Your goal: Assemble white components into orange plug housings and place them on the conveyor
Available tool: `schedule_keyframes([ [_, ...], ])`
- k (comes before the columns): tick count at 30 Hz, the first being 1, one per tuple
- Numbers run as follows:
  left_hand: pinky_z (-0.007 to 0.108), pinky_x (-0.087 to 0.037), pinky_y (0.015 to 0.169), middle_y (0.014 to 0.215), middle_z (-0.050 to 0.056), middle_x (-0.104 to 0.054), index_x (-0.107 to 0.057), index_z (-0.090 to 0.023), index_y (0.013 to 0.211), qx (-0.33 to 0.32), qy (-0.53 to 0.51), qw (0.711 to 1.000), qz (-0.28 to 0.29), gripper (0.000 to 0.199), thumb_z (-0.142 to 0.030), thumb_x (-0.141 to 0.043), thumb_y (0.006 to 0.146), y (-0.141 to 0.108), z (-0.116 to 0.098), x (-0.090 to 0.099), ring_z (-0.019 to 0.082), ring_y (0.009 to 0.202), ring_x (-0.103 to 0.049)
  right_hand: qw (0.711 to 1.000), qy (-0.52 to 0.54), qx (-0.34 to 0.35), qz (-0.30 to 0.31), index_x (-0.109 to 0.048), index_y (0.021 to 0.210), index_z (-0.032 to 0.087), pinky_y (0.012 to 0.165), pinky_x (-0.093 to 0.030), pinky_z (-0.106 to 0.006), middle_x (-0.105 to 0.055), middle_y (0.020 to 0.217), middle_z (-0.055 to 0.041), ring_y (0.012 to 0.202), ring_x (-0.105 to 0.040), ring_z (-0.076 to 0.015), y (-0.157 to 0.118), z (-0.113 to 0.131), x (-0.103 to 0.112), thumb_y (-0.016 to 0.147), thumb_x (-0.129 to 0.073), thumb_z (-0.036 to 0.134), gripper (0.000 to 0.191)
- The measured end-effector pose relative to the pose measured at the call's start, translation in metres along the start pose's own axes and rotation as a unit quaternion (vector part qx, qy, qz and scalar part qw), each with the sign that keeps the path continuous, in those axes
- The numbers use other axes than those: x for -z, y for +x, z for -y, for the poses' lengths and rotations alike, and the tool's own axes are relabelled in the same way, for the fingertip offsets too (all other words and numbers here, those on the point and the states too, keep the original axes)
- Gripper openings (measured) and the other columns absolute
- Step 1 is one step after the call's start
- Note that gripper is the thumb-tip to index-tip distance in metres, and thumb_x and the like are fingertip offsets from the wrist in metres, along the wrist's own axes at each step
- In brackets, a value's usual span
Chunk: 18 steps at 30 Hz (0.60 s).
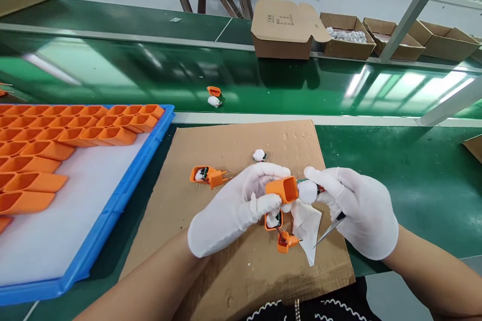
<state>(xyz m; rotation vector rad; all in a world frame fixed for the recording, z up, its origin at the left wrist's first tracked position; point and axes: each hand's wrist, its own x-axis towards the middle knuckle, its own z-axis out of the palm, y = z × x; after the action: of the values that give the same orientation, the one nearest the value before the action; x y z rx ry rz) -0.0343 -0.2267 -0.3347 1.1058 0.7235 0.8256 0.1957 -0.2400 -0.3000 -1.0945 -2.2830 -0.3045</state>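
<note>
My left hand [241, 208], in a white glove, holds an orange plastic housing [282, 189] with its open end facing right. My gloved right hand [357, 210] pinches a small circuit board with a white-wrapped part [308, 192] at that opening; whether the two touch I cannot tell. Metal tweezers [330, 228] also stick out from under the right hand's fingers, pointing down-left. Below the hands lie an orange housing with a board inside [273, 220], an orange plug piece [287, 242] and a white cloth or paper scrap [307, 225].
A cardboard sheet [181, 261] covers the bench; an orange plug housing [211, 176] and a white-wrapped part [259, 155] lie on it. At left, a blue tray [113, 205] holds several orange housings. Cardboard boxes [286, 47] line the back shelf; a metal post [414, 10] rises at right.
</note>
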Motion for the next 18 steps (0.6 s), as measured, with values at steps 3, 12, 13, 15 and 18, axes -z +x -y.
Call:
schedule_keyframes([
  [3,0.024,-0.058,0.054,0.083,0.001,-0.070,-0.060,-0.021,0.109,0.009,0.000,1.000,-0.016,0.045,-0.052,-0.079,0.081,0.000,-0.003,-0.004,0.014,0.059,-0.068,1.000,-0.011,0.000,0.006,-0.069,0.116,0.018,0.053,-0.045,-0.024,-0.077,0.090,0.0019,0.068,-0.070,-0.0096,0.001,0.003,0.002,0.089,-0.046,0.003,0.039],
  [12,0.025,-0.060,0.057,0.099,0.006,-0.071,-0.068,-0.019,0.103,0.022,0.049,0.995,-0.080,0.039,-0.039,-0.085,0.075,-0.001,-0.008,-0.011,0.016,0.071,-0.069,0.999,-0.028,-0.002,0.025,-0.071,0.118,0.022,0.051,-0.039,-0.024,-0.076,0.086,0.0044,0.062,-0.064,-0.0084,0.001,0.004,0.001,0.084,-0.052,0.003,0.043],
  [13,0.025,-0.060,0.059,0.098,0.006,-0.072,-0.068,-0.019,0.102,0.022,0.052,0.995,-0.083,0.036,-0.035,-0.085,0.075,-0.001,-0.009,-0.011,0.016,0.072,-0.069,0.999,-0.032,0.000,0.031,-0.070,0.119,0.022,0.051,-0.038,-0.024,-0.076,0.085,0.0046,0.060,-0.062,-0.0086,0.000,0.005,0.001,0.083,-0.053,0.003,0.045],
  [15,0.023,-0.059,0.060,0.097,0.006,-0.073,-0.069,-0.019,0.100,0.015,0.052,0.995,-0.085,0.031,-0.024,-0.084,0.073,0.000,-0.010,-0.013,0.017,0.075,-0.070,0.999,-0.038,0.005,0.037,-0.070,0.120,0.021,0.049,-0.036,-0.026,-0.075,0.085,0.0041,0.057,-0.058,-0.0090,-0.002,0.006,0.000,0.081,-0.052,0.002,0.048],
  [18,0.023,-0.058,0.062,0.091,0.003,-0.075,-0.068,-0.020,0.097,0.005,0.028,0.997,-0.073,0.029,-0.012,-0.079,0.071,0.002,-0.012,-0.018,0.016,0.075,-0.071,0.998,-0.039,0.007,0.052,-0.069,0.122,0.019,0.049,-0.035,-0.028,-0.074,0.085,0.0027,0.056,-0.054,-0.0097,-0.004,0.009,0.001,0.079,-0.051,0.001,0.049],
])
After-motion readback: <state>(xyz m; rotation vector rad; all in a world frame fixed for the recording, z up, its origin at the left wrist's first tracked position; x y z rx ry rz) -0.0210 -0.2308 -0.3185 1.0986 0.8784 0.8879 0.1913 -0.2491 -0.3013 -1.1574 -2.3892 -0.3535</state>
